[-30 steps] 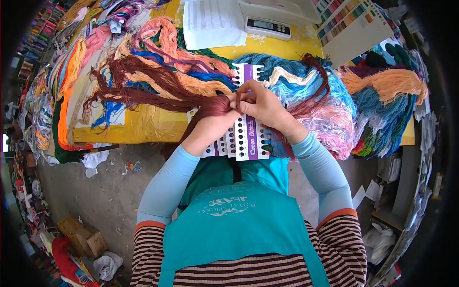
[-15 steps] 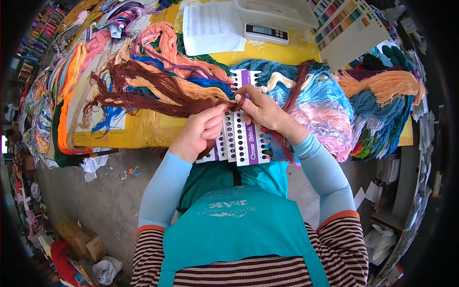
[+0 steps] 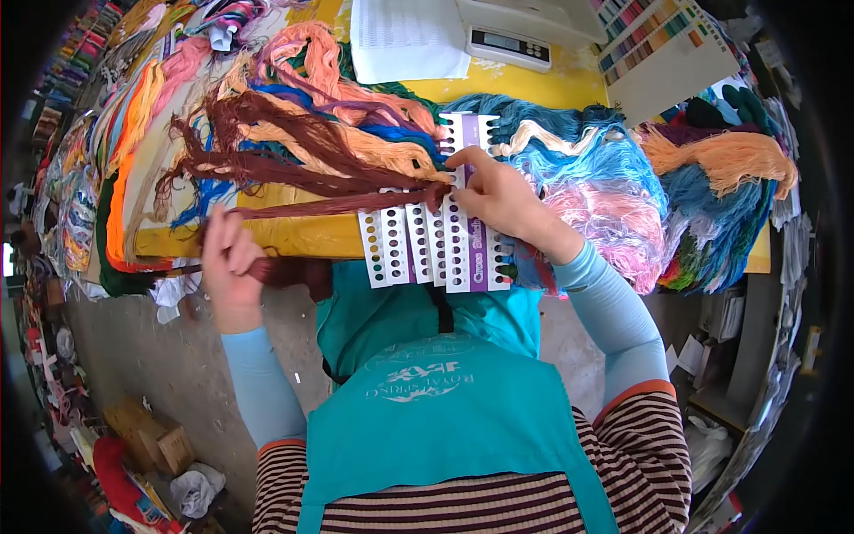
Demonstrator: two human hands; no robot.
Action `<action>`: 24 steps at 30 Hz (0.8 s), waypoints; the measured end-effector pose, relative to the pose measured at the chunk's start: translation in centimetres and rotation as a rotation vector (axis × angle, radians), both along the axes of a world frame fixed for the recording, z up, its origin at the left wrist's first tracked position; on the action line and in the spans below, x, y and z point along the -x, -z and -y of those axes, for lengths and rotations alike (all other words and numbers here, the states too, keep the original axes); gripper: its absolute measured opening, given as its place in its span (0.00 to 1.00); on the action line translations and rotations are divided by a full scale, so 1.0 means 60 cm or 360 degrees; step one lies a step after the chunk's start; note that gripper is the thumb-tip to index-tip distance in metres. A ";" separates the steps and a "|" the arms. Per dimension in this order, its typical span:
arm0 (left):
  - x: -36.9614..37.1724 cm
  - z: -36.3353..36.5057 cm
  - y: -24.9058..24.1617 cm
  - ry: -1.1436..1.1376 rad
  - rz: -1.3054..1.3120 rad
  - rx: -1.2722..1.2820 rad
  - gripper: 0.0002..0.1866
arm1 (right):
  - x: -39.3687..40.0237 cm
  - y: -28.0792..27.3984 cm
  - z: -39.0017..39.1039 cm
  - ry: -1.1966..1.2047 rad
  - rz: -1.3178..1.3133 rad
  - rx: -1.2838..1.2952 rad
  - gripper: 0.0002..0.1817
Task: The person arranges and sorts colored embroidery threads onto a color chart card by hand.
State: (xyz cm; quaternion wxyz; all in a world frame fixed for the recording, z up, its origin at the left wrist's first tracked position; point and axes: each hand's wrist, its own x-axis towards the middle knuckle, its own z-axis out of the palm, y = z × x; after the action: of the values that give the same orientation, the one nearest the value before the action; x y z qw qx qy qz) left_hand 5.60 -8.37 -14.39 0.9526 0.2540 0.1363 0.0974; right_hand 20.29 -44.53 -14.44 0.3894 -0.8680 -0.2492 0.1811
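My left hand, low at the left by the table's front edge, is closed on dark brown thread. That thread stretches right in a strand to the punched white cards, which have purple "Cross Stitch" bands. At the cards' edge my right hand pinches the brown thread near the holes. More brown skeins lie fanned out to the left, over peach and blue ones. Thread of several colours is looped through holes along the cards' edges.
Blue and pink thread is heaped right of the cards. Behind are a printed sheet, a digital scale, a plastic tray and a colour chart. Orange skeins hang at the left edge.
My left hand has moved from the cards out to the left, drawing brown thread along. My right hand stays by the cards. The view has shifted slightly.
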 end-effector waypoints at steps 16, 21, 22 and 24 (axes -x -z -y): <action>-0.072 0.189 0.094 0.0134 0.0088 -0.3116 0.08 | 0.005 0.041 -0.020 -0.0177 0.1047 0.0154 0.08; -0.080 0.199 0.061 0.0125 0.0266 -0.2924 0.06 | -0.026 0.038 0.005 -0.0076 -0.0228 -0.0715 0.05; -0.084 0.198 0.057 0.0182 0.0279 -0.2885 0.06 | -0.026 0.027 0.013 -0.0030 -0.0558 -0.0743 0.03; -0.090 0.199 0.043 0.0182 0.0327 -0.3085 0.06 | -0.027 0.017 0.012 0.0007 -0.0778 -0.0867 0.03</action>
State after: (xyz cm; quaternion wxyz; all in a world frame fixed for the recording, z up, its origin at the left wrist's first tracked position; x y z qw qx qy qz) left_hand 11.00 -20.30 -16.98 0.3412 0.9238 -0.0991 0.1425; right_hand 21.92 -45.28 -15.46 0.6547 -0.6641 -0.1861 0.3094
